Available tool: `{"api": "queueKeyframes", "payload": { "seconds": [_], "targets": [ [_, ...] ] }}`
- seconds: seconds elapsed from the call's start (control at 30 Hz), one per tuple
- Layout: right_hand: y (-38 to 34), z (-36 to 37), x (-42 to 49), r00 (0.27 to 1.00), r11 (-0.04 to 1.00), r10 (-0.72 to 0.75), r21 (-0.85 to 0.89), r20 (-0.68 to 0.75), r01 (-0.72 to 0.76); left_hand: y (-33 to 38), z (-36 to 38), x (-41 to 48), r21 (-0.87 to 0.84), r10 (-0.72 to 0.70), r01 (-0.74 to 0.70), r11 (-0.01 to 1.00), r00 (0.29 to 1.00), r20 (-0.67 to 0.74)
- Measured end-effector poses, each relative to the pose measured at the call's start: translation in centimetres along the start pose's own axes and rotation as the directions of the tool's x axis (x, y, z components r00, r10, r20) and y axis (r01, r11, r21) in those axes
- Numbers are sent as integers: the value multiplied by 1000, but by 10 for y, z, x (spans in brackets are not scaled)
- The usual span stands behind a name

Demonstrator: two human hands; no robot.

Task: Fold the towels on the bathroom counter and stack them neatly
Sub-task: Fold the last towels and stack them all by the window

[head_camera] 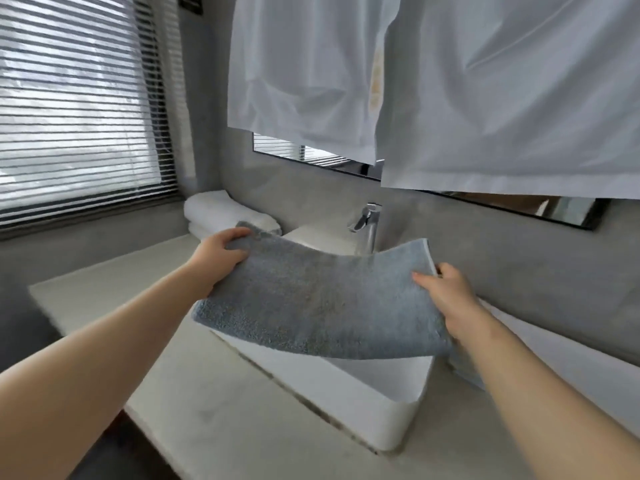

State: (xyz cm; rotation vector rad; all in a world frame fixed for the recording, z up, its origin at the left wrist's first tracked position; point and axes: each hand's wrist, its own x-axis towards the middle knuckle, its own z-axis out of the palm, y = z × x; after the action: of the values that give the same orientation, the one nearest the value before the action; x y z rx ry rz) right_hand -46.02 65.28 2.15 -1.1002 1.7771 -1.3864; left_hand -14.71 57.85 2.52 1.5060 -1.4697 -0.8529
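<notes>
Hands, two: left hand (221, 252), right hand (446, 292) grip one grey towel (322, 299).

No text, brand, number or label can be read in the view; a small dark plaque (189, 2) is cut off by the top edge, right of the window blind (76, 109), and its pale marks are too blurred to be made out. Faint yellowish marks are carried by a hanging white sheet (304, 71); no letters can be told in them.
</notes>
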Motion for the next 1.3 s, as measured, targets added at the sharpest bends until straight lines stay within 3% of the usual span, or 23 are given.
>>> {"api": "queueKeyframes", "payload": {
  "seconds": [0.27,0.53,0.8,1.03,1.3],
  "targets": [
    [-31,194,-37,993,997,50,48,102,-56,-84,-158,41,-29,-77,76,997,996,-55],
    [-57,311,-36,988,996,61,62,141,-70,-140,-239,89,-26,-128,125,992,976,-175],
    [-61,393,12,985,993,71,87,158,-86,-178,-262,164,-100,-173,159,982,972,-156],
    [-66,439,93,987,983,114,132,111,-128,-178,-257,270,-41,-141,137,990,983,-113],
    [-67,459,153,986,967,163,193,19,-163,-175,-239,368,-57,-138,143,988,986,89]
  ]
}}
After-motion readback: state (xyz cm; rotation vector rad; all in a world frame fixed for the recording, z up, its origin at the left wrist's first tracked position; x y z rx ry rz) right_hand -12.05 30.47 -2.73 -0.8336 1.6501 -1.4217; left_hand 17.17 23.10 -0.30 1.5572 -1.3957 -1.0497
